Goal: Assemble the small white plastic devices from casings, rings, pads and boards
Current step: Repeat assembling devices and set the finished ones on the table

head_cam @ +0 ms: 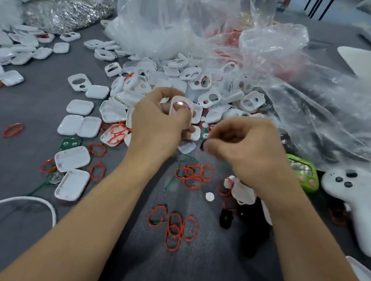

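Centre frame: left hand (158, 126) grips a casing (182, 98), partly hidden by it; right hand (243, 146), lower right of the casing, pinches a blurred dark piece (202, 146).

matt grey cloth table cover (34, 113); smooth white plastic casings (80, 107); red rubbery rings (190, 229); glossy clear plastic bags (279, 65), upper right.

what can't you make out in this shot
Head view:
- The small dark part pinched by the right hand: too small and blurred to identify.
- The white casing in the left hand: its lower half is hidden by that hand.
- The clear bag: contents blurred by crinkled film.
- The white cable: cut off by the left edge.
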### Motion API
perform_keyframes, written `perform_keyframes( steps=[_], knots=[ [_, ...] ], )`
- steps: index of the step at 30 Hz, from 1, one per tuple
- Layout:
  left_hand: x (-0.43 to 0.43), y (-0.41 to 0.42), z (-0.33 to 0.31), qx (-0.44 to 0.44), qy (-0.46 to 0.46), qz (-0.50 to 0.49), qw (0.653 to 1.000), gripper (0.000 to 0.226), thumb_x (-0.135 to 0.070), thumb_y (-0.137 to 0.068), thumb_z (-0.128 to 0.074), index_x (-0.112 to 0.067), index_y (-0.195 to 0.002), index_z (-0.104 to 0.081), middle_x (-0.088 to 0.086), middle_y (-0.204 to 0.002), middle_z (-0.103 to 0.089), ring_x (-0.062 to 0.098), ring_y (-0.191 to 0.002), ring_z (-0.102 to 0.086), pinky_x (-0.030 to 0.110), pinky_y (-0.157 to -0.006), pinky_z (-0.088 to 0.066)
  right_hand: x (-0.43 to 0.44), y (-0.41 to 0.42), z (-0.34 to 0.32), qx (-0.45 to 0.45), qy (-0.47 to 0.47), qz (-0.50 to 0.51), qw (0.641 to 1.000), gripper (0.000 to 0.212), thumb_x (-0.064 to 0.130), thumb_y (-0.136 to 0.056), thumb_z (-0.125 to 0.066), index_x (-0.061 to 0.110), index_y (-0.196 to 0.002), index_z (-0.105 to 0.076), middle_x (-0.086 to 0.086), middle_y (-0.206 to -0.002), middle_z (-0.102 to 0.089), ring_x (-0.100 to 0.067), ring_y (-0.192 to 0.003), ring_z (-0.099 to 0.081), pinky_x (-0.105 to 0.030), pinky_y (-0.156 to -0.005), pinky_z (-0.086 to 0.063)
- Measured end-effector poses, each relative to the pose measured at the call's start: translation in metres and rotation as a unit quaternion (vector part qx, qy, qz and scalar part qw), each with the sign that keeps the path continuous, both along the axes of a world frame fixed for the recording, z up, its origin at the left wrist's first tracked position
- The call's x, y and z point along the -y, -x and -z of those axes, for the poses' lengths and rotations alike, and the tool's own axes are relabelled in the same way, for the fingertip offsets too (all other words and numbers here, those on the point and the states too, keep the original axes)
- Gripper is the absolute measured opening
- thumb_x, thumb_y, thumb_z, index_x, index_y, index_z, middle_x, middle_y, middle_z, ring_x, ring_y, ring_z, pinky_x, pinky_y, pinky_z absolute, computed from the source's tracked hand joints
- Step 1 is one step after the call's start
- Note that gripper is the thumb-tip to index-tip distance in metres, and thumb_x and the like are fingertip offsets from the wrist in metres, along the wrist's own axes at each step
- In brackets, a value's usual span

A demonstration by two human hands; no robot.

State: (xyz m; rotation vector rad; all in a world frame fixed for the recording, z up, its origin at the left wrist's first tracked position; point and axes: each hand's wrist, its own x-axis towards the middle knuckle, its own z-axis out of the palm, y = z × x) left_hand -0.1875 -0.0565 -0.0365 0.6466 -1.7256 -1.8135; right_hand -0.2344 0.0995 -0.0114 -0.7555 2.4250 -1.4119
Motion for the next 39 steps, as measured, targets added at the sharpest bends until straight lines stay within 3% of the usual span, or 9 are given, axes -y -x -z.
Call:
perform_keyframes(
  steps=[4, 8, 12, 15, 22, 26, 32, 35, 39],
  knots=[
    [-0.02, -0.001, 0.005, 0.042, 0.13, 0.045, 0.99, 0.015, -0.009, -0.088, -0.066, -0.024, -0.089, -0.068, -0.002, -0.067, -0.075, 0.02, -0.06, -0.074, 0.044, -0.061, -0.063, 0.003, 0.008, 0.007, 0.203, 0.247, 0.094, 0.943, 0.021, -0.003, -0.087, -0.075, 0.015, -0.075, -0.07, -0.012, -0.068, -0.074, -0.017, -0.054, -0.07, -0.021, -0.047, -0.05],
    [-0.025, -0.002, 0.007, 0.032, 0.096, 0.072, 0.992, 0.023, -0.003, -0.089, -0.068, -0.026, -0.085, -0.064, -0.002, -0.062, -0.073, 0.014, -0.051, -0.067, 0.026, -0.049, -0.052, 0.002, 0.011, 0.012, 0.263, 0.331, 0.067, 0.904, 0.031, -0.01, -0.086, -0.07, 0.017, -0.07, -0.075, -0.014, -0.072, -0.075, -0.018, -0.059, -0.073, -0.02, -0.052, -0.055],
    [-0.025, -0.003, 0.006, 0.027, 0.131, 0.077, 0.988, 0.026, -0.008, -0.085, -0.074, -0.031, -0.087, -0.062, 0.0, -0.062, -0.073, 0.038, -0.062, -0.065, 0.035, -0.049, -0.048, -0.002, 0.014, 0.019, -0.022, 0.225, 0.07, 0.972, 0.029, -0.009, -0.076, -0.079, 0.018, -0.069, -0.078, -0.001, -0.07, -0.077, -0.021, -0.061, -0.074, -0.03, -0.056, -0.057],
    [-0.026, -0.002, 0.007, 0.025, 0.131, 0.079, 0.988, 0.032, -0.001, -0.083, -0.073, -0.03, -0.086, -0.062, 0.004, -0.063, -0.072, 0.043, -0.065, -0.065, 0.05, -0.057, -0.055, -0.004, 0.013, 0.023, -0.215, 0.133, 0.094, 0.963, 0.024, 0.005, -0.077, -0.08, 0.029, -0.074, -0.079, 0.017, -0.075, -0.075, -0.002, -0.066, -0.071, -0.015, -0.062, -0.052],
    [-0.024, -0.002, 0.011, 0.034, 0.183, 0.068, 0.98, 0.036, 0.004, -0.082, -0.063, -0.031, -0.087, -0.06, -0.002, -0.062, -0.07, 0.024, -0.047, -0.046, 0.026, -0.044, -0.037, -0.006, 0.013, 0.024, -0.345, 0.078, 0.076, 0.932, 0.016, 0.016, -0.08, -0.076, 0.03, -0.087, -0.077, 0.015, -0.079, -0.074, -0.003, -0.073, -0.067, -0.025, -0.068, -0.052],
    [-0.024, -0.002, 0.012, 0.043, 0.203, 0.054, 0.977, 0.03, 0.0, -0.084, -0.064, -0.029, -0.089, -0.061, -0.011, -0.057, -0.064, 0.007, -0.044, -0.043, 0.017, -0.045, -0.035, -0.004, 0.013, 0.024, -0.298, 0.051, 0.056, 0.951, 0.022, 0.014, -0.078, -0.08, 0.032, -0.092, -0.08, 0.02, -0.087, -0.076, 0.0, -0.073, -0.07, -0.027, -0.068, -0.057],
    [-0.025, -0.001, 0.013, 0.053, 0.183, 0.074, 0.979, 0.032, 0.002, -0.079, -0.065, -0.03, -0.086, -0.063, -0.013, -0.06, -0.069, 0.006, -0.043, -0.047, 0.017, -0.044, -0.038, 0.002, 0.009, 0.018, -0.12, 0.084, 0.088, 0.985, 0.021, 0.015, -0.079, -0.08, 0.036, -0.079, -0.081, 0.021, -0.066, -0.072, 0.0, -0.059, -0.068, -0.015, -0.056, -0.049],
    [-0.025, 0.001, 0.011, 0.033, 0.132, 0.098, 0.986, 0.032, 0.001, -0.077, -0.065, -0.029, -0.088, -0.065, -0.006, -0.071, -0.076, 0.029, -0.059, -0.064, 0.043, -0.057, -0.058, 0.005, 0.011, 0.018, -0.025, 0.079, 0.109, 0.991, 0.02, 0.02, -0.076, -0.081, 0.039, -0.072, -0.078, 0.012, -0.06, -0.072, -0.004, -0.05, -0.063, -0.022, -0.054, -0.047],
    [-0.028, -0.002, 0.007, 0.008, 0.092, 0.141, 0.986, 0.024, -0.011, -0.077, -0.062, -0.029, -0.092, -0.069, 0.002, -0.08, -0.079, 0.048, -0.076, -0.067, 0.067, -0.074, -0.056, 0.005, 0.011, 0.016, 0.061, 0.079, 0.143, 0.985, 0.012, 0.029, -0.062, -0.073, 0.038, -0.069, -0.078, 0.002, -0.057, -0.071, -0.012, -0.044, -0.063, -0.028, -0.053, -0.047]
  ],
)
